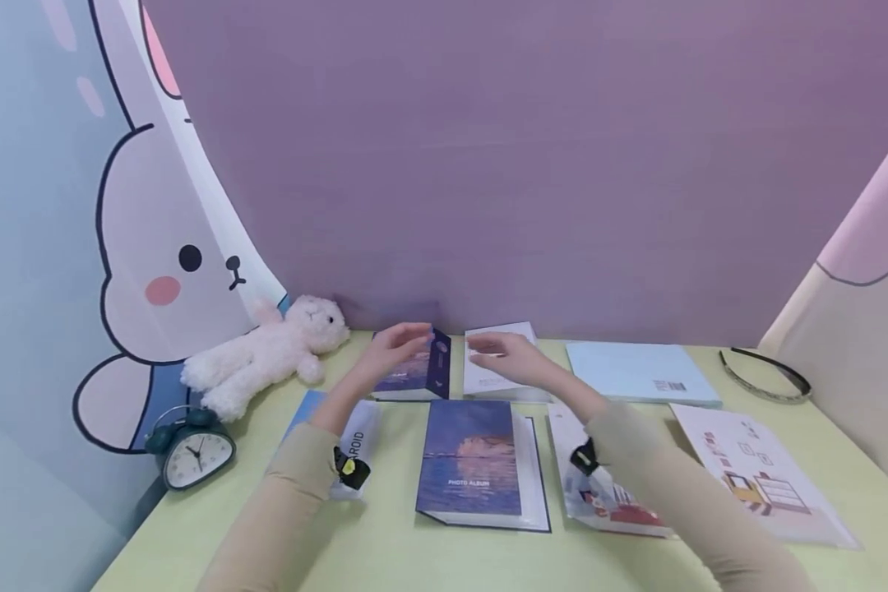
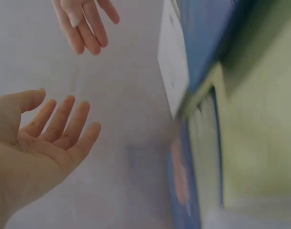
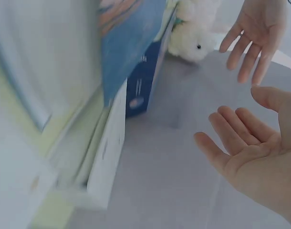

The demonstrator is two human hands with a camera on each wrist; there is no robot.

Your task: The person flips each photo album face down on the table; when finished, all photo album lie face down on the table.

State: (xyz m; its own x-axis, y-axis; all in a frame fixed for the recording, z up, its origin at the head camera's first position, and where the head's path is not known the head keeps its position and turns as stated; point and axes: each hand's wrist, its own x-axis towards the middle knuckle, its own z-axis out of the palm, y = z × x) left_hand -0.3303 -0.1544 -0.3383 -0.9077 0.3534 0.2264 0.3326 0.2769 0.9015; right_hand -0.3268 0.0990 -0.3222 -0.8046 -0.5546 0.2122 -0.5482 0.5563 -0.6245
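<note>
1. Hovering above the table (image 1: 385, 551), your left hand (image 1: 390, 349) has its fingers spread and relaxed, holding nothing, right beside the dark blue book (image 1: 418, 372) at the back.
2. The photo album (image 1: 474, 460) lies flat in front, between your forearms.
3. Your right hand (image 1: 505, 355) floats with fingers apart, gripping nothing, over the white book (image 1: 497, 374).

Before me on the desk (image 1: 385, 551) lies a photo album (image 1: 474, 464). Behind it stand two albums (image 1: 418, 367) side by side. A clock (image 1: 192, 450) and plush toy (image 1: 266, 352) sit left.
</note>
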